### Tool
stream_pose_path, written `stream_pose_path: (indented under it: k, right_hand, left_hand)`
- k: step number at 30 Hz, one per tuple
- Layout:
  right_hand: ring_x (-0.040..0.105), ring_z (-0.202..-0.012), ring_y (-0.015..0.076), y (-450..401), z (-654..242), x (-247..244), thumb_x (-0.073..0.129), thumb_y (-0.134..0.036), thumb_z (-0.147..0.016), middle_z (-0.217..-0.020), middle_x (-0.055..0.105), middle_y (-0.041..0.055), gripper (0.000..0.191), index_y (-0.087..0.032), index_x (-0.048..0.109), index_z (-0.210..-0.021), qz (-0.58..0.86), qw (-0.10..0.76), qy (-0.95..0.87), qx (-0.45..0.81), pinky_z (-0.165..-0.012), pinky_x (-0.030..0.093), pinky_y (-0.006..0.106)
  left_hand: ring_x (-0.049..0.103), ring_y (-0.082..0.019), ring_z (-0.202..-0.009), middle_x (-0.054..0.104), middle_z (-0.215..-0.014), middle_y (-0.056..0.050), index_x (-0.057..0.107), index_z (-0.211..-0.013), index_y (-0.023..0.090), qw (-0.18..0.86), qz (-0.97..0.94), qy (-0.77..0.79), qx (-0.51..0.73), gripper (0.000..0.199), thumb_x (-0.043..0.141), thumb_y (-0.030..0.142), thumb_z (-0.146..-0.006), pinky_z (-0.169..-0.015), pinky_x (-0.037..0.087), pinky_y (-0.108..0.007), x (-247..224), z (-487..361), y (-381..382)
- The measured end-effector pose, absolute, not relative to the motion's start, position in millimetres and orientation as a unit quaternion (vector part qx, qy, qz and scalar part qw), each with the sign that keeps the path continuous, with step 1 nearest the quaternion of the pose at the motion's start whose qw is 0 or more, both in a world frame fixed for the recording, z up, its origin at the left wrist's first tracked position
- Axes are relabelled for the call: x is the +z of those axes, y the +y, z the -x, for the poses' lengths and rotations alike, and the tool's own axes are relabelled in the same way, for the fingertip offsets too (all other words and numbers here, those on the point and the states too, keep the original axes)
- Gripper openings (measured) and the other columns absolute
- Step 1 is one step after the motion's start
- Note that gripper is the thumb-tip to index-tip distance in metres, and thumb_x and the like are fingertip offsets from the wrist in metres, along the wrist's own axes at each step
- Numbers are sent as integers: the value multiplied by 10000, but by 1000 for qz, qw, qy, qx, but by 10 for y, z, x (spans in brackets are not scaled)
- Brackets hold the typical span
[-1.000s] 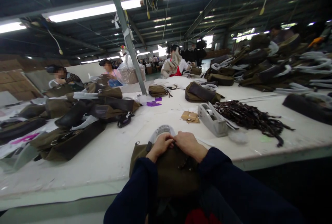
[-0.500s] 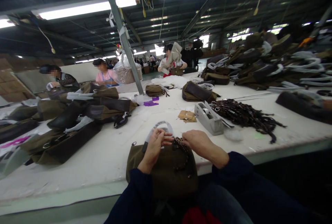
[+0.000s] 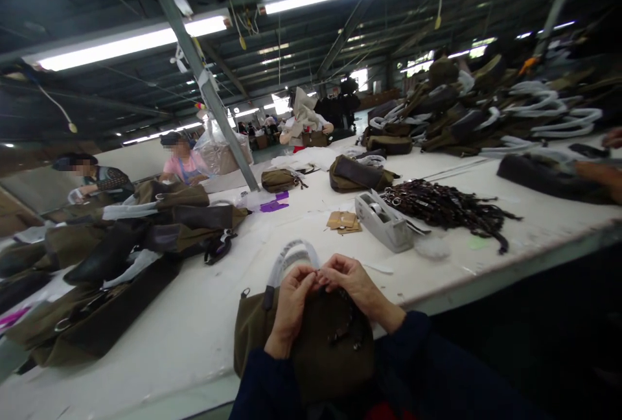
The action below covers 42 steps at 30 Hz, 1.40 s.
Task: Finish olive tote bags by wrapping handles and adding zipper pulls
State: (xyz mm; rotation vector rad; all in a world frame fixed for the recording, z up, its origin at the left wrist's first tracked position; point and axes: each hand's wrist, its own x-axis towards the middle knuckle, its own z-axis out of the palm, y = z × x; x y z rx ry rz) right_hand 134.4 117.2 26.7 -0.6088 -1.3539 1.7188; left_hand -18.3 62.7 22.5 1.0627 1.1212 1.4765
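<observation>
An olive-brown handbag (image 3: 335, 361) stands at the table's near edge, with a handle (image 3: 294, 253) wrapped in white padding. Over the bag's top, my left hand (image 3: 291, 303) and my right hand (image 3: 357, 285) meet fingertip to fingertip. Both are closed in a pinch at the upper end of a dark braided tassel (image 3: 344, 329), which hangs down the bag's front. My fingers hide the small part between them.
Dark braided tassels (image 3: 442, 206) lie in a heap at right, beside a grey tape dispenser (image 3: 383, 222) and brown cards (image 3: 343, 221). Several bags (image 3: 111, 303) crowd the left side; a bag pile (image 3: 466, 115) covers the back right. Co-workers sit across the table.
My right hand has moved left and in to my left hand, and their fingertips now meet. The left fingers have curled into a pinch. The view has shifted slightly.
</observation>
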Motion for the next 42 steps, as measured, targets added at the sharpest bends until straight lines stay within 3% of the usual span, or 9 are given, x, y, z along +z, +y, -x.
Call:
stream_pose_path:
  k: [9,13,22,28,35,42]
  right_hand:
    - [647,-773,144,1216,-1308,164,773,-420,-756,-797,694,10,311,-158,654,-874,236,450,-515,691,-775,512,276]
    - [613,-696,127,1234,-1284,146,778,-385,-750,-737,678,3,279,-154,678,-870,243,466,-532,664,-703,493,257]
    - [596,-617,116,1221,-1357,167,722,-352,-813,-742,630,-7,192,-165,682,-832,249,514,-575,586,-599,472,249]
    - [535,-502,93,1259,-1352,259,726,-385,-801,-590,605,-32,242,-158,645,-816,277,497,-534,626,-520,427,224]
    - [510,-451,61,1358,-1269,133,744,-419,-776,-677,615,-29,295,-144,641,-804,282,473,-537,640,-443,387,194]
    - [403,-367,36,1303,-1275,231,746,-439,-771,-571,551,-66,318,-156,601,-780,245,488,-481,686,-373,327,177]
  left_hand:
    - [615,-100,-685,687,-748,7,650,-885,165,476,-416,483,606,198,714,343,-825,-705,484,-212,62,198,709]
    - [582,-102,-670,641,-663,18,654,-891,162,469,-429,477,607,186,686,341,-852,-727,461,-222,54,196,688]
    - [494,-73,-628,613,-718,16,651,-848,151,489,-408,467,614,166,699,310,-844,-620,410,-188,53,187,659]
    - [469,-72,-620,579,-698,18,656,-853,146,484,-416,476,605,174,688,318,-856,-602,392,-189,38,201,665]
    - [440,-64,-598,534,-662,34,637,-828,149,492,-400,463,619,173,677,313,-867,-581,369,-182,23,207,686]
    - [429,-66,-584,491,-619,50,631,-824,160,501,-388,447,631,158,677,304,-867,-579,369,-185,-1,218,686]
